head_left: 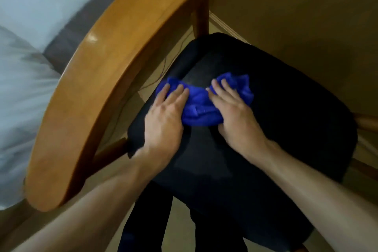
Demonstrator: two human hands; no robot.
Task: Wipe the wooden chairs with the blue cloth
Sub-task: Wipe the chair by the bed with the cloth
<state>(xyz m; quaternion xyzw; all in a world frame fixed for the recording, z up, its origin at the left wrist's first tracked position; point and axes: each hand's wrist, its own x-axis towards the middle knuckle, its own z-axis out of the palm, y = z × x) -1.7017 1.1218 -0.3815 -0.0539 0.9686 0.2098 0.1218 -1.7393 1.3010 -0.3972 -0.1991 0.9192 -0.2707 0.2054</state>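
Blue cloth (201,102) is being pressed flat on black seat cushion (286,120) w/ both hands: left hand (163,116) & right hand (235,112) fingers straight, slightly spread; cloth's long axis running left-right betw. them, curved wooden chair rail (98,80) lying nearer left hand

I see two bare forearms with no sleeves on them; nothing is worn from the lower edge of the view up to the wrists. The left grip (163,112) and the right grip (235,108) carry no glove, no ring and no watch or band that I can find. Below the grips, between the two forearms, I see dark trousers (147,221), black or nearly black, plain, with no pattern I can make out. The picture is a little blurred there.
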